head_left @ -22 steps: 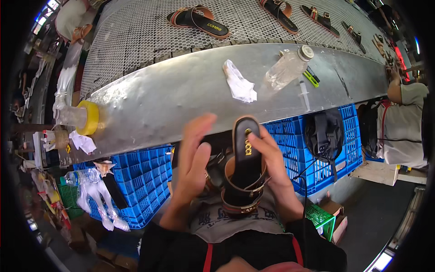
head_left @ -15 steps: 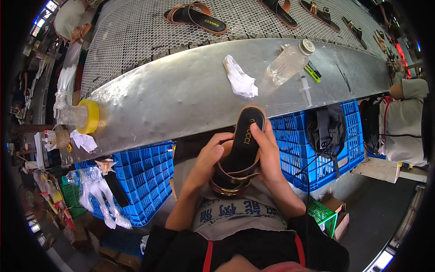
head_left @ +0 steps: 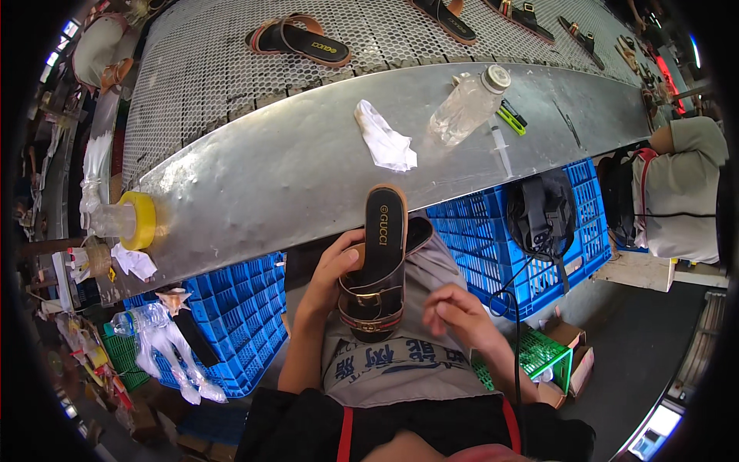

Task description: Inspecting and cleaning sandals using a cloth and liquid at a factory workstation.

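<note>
My left hand (head_left: 332, 271) is closed on the left side of a black slide sandal (head_left: 385, 231) with a tan edge and gold-buckled straps. The sandal stands toe-down over my lap, its insole facing me and its heel end up toward the metal ledge. To the right of the sandal, apart from it, is my right hand (head_left: 459, 314). Its fingers are loosely bent and slightly blurred, with nothing visible in them. Behind the held sandal, a second dark sandal (head_left: 418, 233) with a tan edge is partly hidden on my lap.
On the metal ledge (head_left: 254, 177) are a crumpled white cloth (head_left: 382, 138), a clear bottle (head_left: 469, 106), a syringe (head_left: 501, 152), a green cutter (head_left: 510, 121) and a yellow tape roll (head_left: 138, 221). Several sandals rest on the mesh belt (head_left: 200, 73). Blue crates (head_left: 231, 316) stand below.
My right hand has let go of the sandal and drawn back to the right and down. The sandal has turned more upright in my left hand, uncovering the second sandal. The view has shifted slightly.
</note>
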`<state>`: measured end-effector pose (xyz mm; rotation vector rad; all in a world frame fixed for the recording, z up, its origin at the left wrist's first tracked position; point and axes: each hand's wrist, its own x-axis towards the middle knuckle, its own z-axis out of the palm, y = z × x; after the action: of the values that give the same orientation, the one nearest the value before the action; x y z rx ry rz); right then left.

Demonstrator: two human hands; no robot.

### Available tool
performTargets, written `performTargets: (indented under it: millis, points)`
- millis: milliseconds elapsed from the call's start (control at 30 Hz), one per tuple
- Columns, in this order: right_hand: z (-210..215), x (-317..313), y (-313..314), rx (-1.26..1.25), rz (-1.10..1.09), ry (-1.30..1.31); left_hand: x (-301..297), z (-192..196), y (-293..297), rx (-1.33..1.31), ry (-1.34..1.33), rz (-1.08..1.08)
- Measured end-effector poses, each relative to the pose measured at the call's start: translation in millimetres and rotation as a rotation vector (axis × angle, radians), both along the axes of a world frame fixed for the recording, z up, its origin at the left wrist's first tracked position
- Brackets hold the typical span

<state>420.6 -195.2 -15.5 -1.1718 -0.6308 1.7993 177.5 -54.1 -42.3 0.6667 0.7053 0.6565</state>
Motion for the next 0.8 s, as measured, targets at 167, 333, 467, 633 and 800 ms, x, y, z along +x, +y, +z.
performTargets:
  millis: [167,333,467,633,800]
  points:
    - [-18,84,-43,-0.379,0.64,-0.143,2,-3,5,-0.071,-0.058,0.025]
    - [40,194,-53,-0.205,1.053,-0.096,8,13,15,-0.185,-0.1,-0.036]
    - [96,225,-1,0.542,0.584,0.069,15,11,20,-0.156,-0.107,-0.064]
    - [94,161,103,0.227,0.067,-0.963,23,7,17,-0.171,-0.011,0.012]
    - [45,129,199,0.781,0.085,-1.661,24,10,15,-0.141,-0.008,0.03]
